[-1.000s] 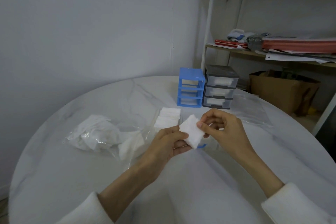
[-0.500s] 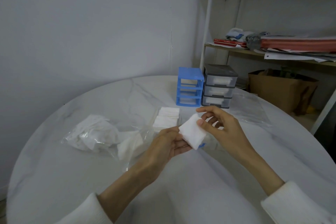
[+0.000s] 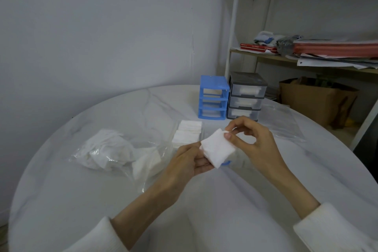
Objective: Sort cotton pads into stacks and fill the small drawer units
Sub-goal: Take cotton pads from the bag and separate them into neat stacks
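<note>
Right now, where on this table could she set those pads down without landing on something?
Bare tabletop lies near her, below the crumpled plastic bag, and between her forearms. Another free patch sits left of the blue drawer unit. It is crowded around the pad stacks, under the left hand and right hand, and by the grey drawer unit.

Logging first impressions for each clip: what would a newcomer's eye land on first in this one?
First, the white cotton pad held up mid-frame, the left hand gripping its near edge and the right hand pinching its top corner. Next, the blue drawer unit beside the grey drawer unit at the table's far edge, with stacked pads in front.
</note>
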Demonstrator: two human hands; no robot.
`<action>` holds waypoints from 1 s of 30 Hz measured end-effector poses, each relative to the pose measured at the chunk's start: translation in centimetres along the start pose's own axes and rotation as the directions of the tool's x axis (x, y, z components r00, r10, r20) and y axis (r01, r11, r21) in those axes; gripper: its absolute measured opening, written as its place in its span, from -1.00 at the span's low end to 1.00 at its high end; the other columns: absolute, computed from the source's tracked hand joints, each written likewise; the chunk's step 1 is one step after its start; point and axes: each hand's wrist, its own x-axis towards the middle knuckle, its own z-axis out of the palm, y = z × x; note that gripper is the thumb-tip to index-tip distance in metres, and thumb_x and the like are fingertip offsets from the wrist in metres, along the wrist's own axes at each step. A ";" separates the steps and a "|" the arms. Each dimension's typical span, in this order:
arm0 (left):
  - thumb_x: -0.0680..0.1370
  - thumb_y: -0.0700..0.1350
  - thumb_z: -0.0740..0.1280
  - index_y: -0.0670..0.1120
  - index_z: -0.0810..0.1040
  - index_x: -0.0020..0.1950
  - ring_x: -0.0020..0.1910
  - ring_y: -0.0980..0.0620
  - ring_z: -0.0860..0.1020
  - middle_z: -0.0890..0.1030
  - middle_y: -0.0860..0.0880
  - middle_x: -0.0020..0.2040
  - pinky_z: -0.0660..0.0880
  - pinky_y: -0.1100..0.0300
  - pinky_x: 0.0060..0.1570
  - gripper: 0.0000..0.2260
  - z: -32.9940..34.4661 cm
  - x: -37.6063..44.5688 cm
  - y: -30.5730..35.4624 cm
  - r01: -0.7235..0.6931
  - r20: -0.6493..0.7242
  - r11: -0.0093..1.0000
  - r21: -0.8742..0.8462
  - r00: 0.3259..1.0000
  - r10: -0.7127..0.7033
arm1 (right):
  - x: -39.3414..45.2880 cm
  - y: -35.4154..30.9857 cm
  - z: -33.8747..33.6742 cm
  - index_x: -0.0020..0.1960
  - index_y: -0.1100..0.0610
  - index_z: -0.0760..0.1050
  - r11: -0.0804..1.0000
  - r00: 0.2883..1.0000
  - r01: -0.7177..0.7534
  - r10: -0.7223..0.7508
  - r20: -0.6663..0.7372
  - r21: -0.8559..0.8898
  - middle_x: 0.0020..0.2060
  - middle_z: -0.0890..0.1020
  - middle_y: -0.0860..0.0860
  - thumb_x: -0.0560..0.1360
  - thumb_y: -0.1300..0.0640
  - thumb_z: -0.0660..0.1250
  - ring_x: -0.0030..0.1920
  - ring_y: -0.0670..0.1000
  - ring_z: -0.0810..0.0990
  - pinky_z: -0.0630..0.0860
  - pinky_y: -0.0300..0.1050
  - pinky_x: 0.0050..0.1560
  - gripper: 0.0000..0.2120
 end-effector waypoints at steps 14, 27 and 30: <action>0.56 -0.39 0.00 -0.26 0.49 0.18 -0.19 0.03 0.65 0.63 -0.15 -0.02 0.60 0.22 -0.15 -0.67 -0.2 0.1 0.1 0.032 0.041 0.997 -0.070 0.999 -0.029 | 0.3 -0.6 -0.4 -0.06 0.07 0.36 0.888 0.993 -0.095 0.113 -0.014 0.449 -0.39 0.58 -0.06 0.49 0.37 0.27 -0.31 -0.17 0.53 0.44 -0.37 -0.28 -0.79; 0.53 -0.38 0.03 -0.22 0.52 0.08 -0.12 0.00 0.66 0.66 -0.11 -0.05 0.60 0.22 -0.12 -0.69 0.1 -0.4 0.4 0.034 0.085 0.998 -0.055 0.996 -0.029 | -0.3 -0.1 0.4 -0.03 -0.01 0.34 0.986 0.993 -0.059 0.042 0.111 0.158 -0.30 0.61 -0.16 0.50 0.23 0.32 -0.22 -0.15 0.52 0.44 -0.34 -0.19 -0.79; 0.54 -0.35 0.03 -0.21 0.54 0.02 -0.16 -0.01 0.66 0.68 -0.10 -0.12 0.60 0.20 -0.15 -0.71 0.1 -0.5 0.4 0.041 0.079 0.996 -0.082 0.996 -0.035 | -0.5 -0.2 0.4 -0.03 -0.02 0.36 0.992 0.994 -0.036 0.023 0.109 0.121 -0.28 0.60 -0.19 0.50 0.24 0.32 -0.21 -0.19 0.52 0.42 -0.36 -0.16 -0.79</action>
